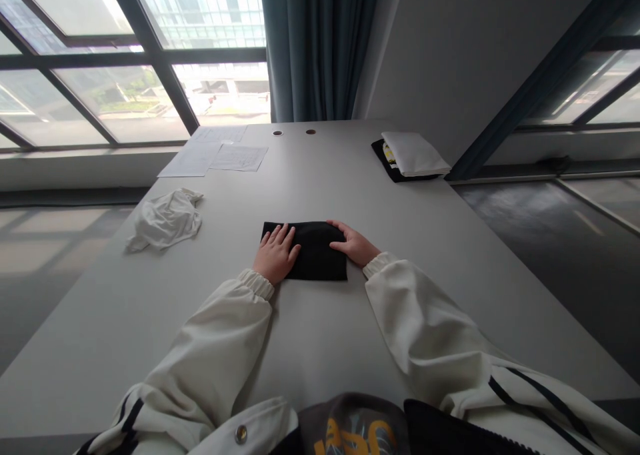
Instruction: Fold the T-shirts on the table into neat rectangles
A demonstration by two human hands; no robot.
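A folded black cloth [315, 251] lies flat on the long grey table [320, 335] in front of me. My left hand [275, 253] rests palm down on the cloth's left part, fingers stretched out flat. My right hand [353, 243] lies on the cloth's right edge, fingers extended along its top right corner. Neither hand grips anything; both press on the cloth.
A crumpled white cloth [167, 220] sits to the left. Paper sheets [216, 153] lie at the far left end. A stack of folded white and black cloths [410, 155] is at the far right. Windows and a dark curtain [315, 48] stand behind the table.
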